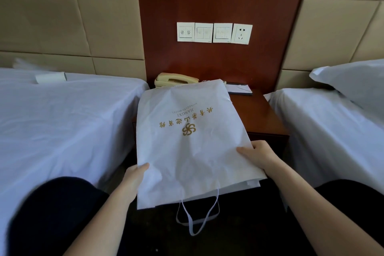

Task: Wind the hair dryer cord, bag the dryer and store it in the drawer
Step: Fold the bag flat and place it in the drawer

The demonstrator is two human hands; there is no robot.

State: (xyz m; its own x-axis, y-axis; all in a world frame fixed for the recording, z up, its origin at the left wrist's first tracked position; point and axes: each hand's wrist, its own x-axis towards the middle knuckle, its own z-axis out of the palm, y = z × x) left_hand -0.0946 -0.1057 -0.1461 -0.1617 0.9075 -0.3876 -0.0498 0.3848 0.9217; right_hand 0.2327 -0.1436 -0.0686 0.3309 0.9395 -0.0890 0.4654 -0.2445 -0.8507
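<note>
A flat white fabric bag (193, 145) with gold lettering and a gold emblem lies across the dark wooden nightstand (264, 118), its open end and white drawstring loops (197, 218) hanging toward me. My left hand (135, 176) grips the bag's near left edge, thumb on top. My right hand (259, 156) grips the near right edge the same way. The hair dryer and its cord are not visible. The nightstand drawer is hidden behind the bag.
A beige telephone (174, 80) and a notepad (239, 88) sit at the back of the nightstand. White-sheeted beds flank it, left (62, 114) and right (332, 127), the right with a pillow (353, 83). Switches and a socket (242, 33) are on the wood panel above.
</note>
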